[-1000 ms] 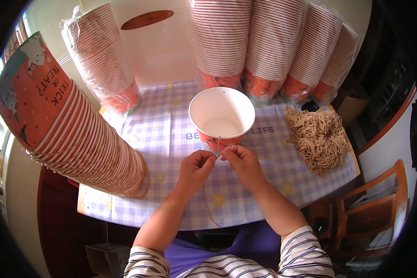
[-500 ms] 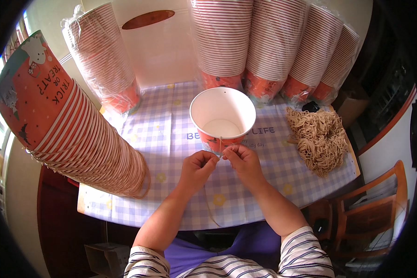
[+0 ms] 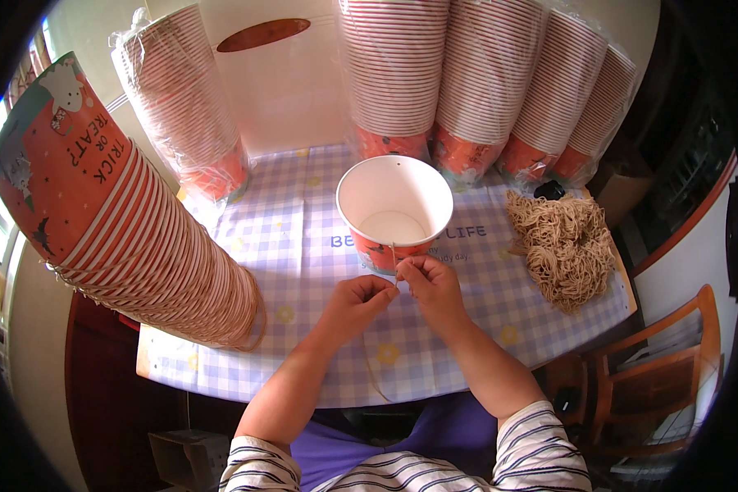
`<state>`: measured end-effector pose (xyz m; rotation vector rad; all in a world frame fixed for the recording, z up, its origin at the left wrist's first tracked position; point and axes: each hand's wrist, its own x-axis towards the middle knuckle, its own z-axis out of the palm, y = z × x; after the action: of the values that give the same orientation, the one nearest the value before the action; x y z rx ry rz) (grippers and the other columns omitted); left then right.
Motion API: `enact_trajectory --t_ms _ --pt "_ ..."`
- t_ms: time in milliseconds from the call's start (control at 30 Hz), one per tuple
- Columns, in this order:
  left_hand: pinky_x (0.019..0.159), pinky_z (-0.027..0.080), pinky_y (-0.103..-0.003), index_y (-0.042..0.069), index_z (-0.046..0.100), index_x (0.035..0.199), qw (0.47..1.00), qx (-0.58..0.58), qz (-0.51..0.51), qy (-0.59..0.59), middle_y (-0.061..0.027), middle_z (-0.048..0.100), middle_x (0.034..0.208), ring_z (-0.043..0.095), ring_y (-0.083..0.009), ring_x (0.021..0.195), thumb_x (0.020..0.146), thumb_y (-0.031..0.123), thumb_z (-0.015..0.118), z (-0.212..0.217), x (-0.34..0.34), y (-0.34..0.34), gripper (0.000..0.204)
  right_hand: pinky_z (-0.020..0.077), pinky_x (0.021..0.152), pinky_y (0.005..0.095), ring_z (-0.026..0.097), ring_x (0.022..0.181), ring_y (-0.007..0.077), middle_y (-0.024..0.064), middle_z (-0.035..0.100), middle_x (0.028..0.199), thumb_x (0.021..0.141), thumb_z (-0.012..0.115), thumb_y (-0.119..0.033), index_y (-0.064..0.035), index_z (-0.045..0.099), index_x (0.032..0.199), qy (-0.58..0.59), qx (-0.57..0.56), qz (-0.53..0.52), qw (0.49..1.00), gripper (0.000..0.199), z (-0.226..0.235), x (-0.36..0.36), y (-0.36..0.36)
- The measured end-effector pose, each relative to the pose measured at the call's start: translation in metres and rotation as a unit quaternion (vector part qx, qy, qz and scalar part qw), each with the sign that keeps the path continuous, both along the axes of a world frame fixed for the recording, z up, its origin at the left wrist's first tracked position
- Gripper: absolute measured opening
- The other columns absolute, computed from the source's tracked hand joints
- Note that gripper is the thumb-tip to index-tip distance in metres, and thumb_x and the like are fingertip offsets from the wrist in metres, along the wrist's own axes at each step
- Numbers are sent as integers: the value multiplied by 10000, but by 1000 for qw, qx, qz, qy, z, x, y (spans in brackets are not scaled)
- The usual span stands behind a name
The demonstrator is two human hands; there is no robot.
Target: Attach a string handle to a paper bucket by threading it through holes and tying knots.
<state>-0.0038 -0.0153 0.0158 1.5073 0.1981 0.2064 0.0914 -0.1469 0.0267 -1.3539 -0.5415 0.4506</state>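
Observation:
A round paper bucket [image 3: 395,197], white inside with an orange printed outside, stands upright at the middle of the table. From a point on its near side a thin tan cord [image 3: 394,252] hangs down toward my fingers. My left hand [image 3: 357,300] pinches the cord just in front of the bucket. Close beside it, my right hand [image 3: 431,285] has thumb and forefinger pressed together on the same cord, slightly higher. Fingertips hide where the cord passes between the hands. One small dark hole shows in the bucket's far wall.
A tall leaning stack of orange buckets [image 3: 148,221] with cords stands at left. Plastic-wrapped bucket stacks [image 3: 395,74] line the back, another wrapped stack [image 3: 184,107] at back left. A heap of tan cords [image 3: 567,250] lies right on the checked tablecloth [image 3: 303,287]. A wooden chair [image 3: 656,369] stands right.
My left hand has moved slightly down and toward me, and my right hand slightly right. The cord between bucket and fingers shows more clearly. The bucket has hardly moved.

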Motion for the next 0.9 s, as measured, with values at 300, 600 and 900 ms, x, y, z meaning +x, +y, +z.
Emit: enact_trajectory --t_ms 300,600,900 --pt "576 394 -195 -6 649 896 1000 2 -24 12 35 580 735 485 -29 664 882 167 627 0 0 2 175 447 670 214 561 740 61 16 643 811 910 604 -232 2 648 909 19 -15 2 1000 238 2 2 -2" --pt "559 395 -202 3 651 872 999 3 10 35 21 597 731 495 -34 656 873 177 626 -10 1 6 176 401 655 198 510 735 43 -9 637 852 869 636 -242 -26 650 955 47 -79 145 985 233 1 10 -6" --pt "525 381 -205 -3 650 855 994 63 -1 86 26 580 676 476 -24 622 857 207 635 -13 0 8 210 433 633 204 536 705 47 -6 641 797 835 677 -157 -21 671 896 -34 -102 112 988 150 -11 9 -2"
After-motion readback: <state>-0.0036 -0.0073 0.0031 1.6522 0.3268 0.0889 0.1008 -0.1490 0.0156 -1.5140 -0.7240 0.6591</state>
